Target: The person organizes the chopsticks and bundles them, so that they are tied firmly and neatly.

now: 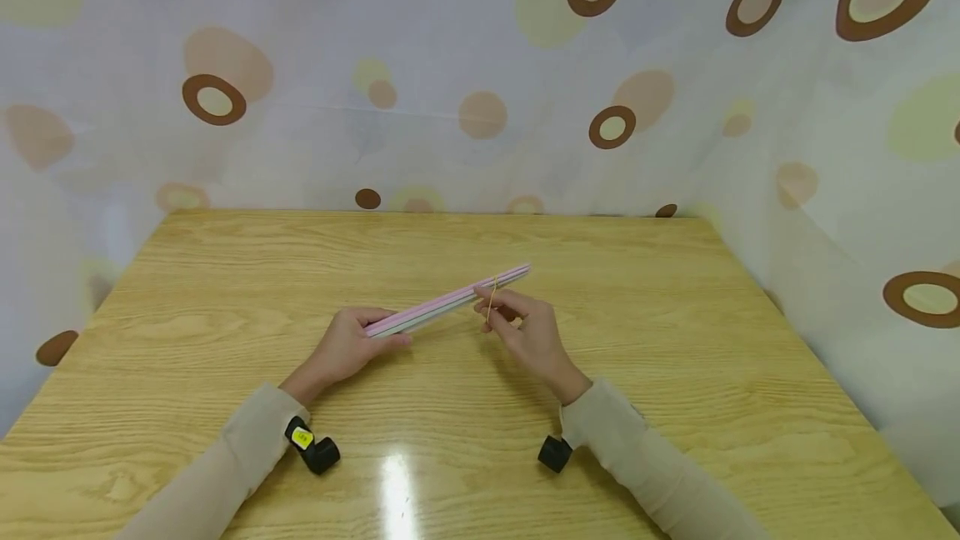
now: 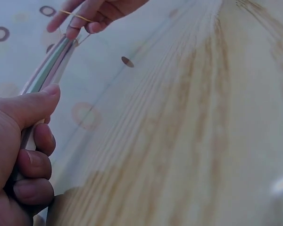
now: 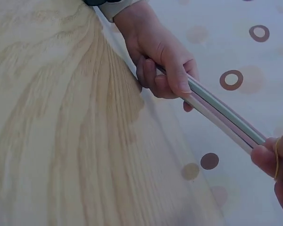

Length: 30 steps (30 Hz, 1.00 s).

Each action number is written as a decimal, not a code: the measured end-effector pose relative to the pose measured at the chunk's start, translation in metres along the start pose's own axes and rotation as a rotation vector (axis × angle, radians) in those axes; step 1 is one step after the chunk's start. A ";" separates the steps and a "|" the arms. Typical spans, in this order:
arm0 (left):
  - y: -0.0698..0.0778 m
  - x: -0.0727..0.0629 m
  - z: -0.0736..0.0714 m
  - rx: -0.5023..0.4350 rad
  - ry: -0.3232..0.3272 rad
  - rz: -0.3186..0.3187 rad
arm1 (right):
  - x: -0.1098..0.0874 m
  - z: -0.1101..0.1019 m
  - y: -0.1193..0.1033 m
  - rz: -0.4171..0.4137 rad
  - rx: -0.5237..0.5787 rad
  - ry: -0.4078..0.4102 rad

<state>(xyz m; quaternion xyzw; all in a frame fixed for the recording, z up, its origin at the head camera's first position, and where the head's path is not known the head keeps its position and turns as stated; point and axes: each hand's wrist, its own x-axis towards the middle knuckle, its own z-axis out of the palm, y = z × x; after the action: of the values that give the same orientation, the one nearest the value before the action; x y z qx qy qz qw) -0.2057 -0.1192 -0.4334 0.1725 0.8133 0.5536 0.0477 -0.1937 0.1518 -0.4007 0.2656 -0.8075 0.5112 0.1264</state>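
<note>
A slim bundle of long pastel sticks (image 1: 435,309), pink, pale green and whitish, is held aslant above the table, far end up to the right. My left hand (image 1: 352,348) grips its near end, thumb along the top and fingers curled beneath, as the left wrist view shows. At the far part, my right hand (image 1: 528,332) has its fingers hooked in a thin yellow rubber band (image 1: 491,307) stretched down from the bundle. In the right wrist view the band (image 3: 276,159) crosses the right fingers, whose tips touch the sticks (image 3: 221,110). Whether the sticks are chopsticks, I cannot tell.
Both hands are above a light wood-grain table (image 1: 637,273). A white curtain (image 1: 450,40) with brown and beige ovals stands behind it and along the sides. Black devices (image 1: 321,455) are strapped at both wrists. Light reflects off the table's front.
</note>
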 end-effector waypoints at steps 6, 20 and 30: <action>0.001 -0.001 0.001 -0.016 0.004 -0.033 | 0.000 0.002 -0.011 -0.196 0.001 0.075; 0.011 -0.002 0.013 -0.042 0.100 -0.012 | -0.003 0.005 0.002 0.225 0.395 0.216; 0.014 -0.004 0.015 0.062 0.177 0.052 | 0.006 -0.001 0.002 0.521 0.693 0.303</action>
<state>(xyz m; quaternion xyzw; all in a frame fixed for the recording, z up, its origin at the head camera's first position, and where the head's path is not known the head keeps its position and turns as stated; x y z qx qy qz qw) -0.1949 -0.1028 -0.4272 0.1454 0.8262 0.5425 -0.0439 -0.2003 0.1513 -0.3990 0.0023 -0.6012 0.7990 0.0140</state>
